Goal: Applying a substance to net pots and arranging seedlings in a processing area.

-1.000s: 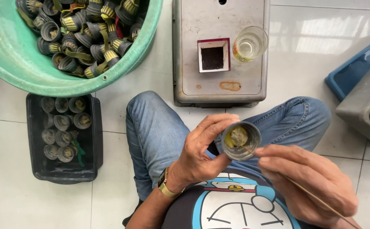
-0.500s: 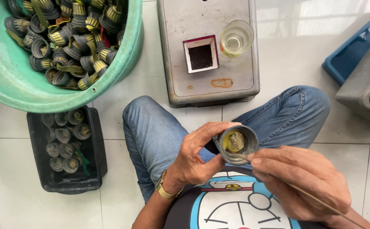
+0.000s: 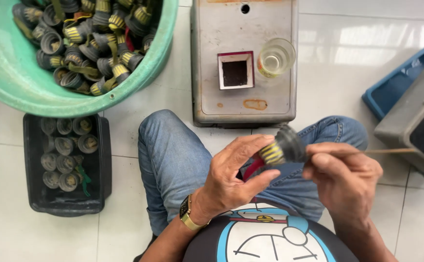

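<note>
My left hand (image 3: 231, 177) grips a small dark socket-like part (image 3: 282, 148) with yellow windings and a red wire, held on its side above my lap. My right hand (image 3: 345, 182) pinches a thin stick (image 3: 382, 151) whose tip reaches the part's open end. A green basin (image 3: 17, 82) at the top left is heaped with several similar parts. A black tray (image 3: 102, 165) at the left holds several more, standing mouth up.
A grey metal box (image 3: 243, 58) with a square red-rimmed opening (image 3: 235, 70) stands ahead of my knees, a clear plastic cup (image 3: 275, 58) of liquid on it. A blue bin (image 3: 391, 82) and a grey bin (image 3: 411, 116) sit at the right. White tiled floor all around.
The part's open mouth faced up at me before; it has been turned on its side, showing its yellow windings. The right hand has shifted to its right end with the stick.
</note>
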